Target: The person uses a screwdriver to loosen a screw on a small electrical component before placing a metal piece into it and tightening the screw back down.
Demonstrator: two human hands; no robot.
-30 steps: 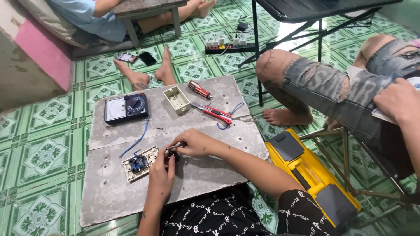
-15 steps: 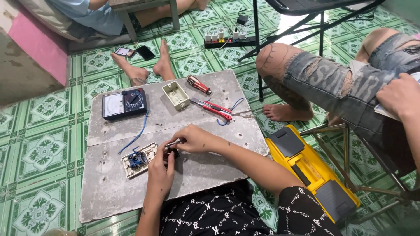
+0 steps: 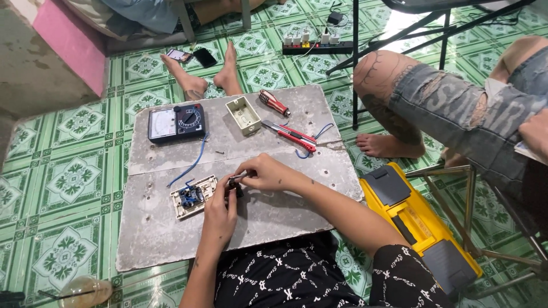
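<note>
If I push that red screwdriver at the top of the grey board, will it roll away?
Probably a little. The red screwdriver has a rounded handle and lies flat on the grey board, so a sideways nudge could roll it. It looks stiff and fairly light. Neither hand is near it.

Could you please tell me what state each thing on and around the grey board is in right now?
Left hand: gripping a small black part.
Right hand: pinching the same part from above.
Switch plate: face down, blue wire attached.
Multimeter: flat, dial up.
Beige junction box: open side up, empty.
Utility knife: lying flat.
Screwdriver: lying flat, untouched.
Yellow toolbox: closed, on floor.
</note>
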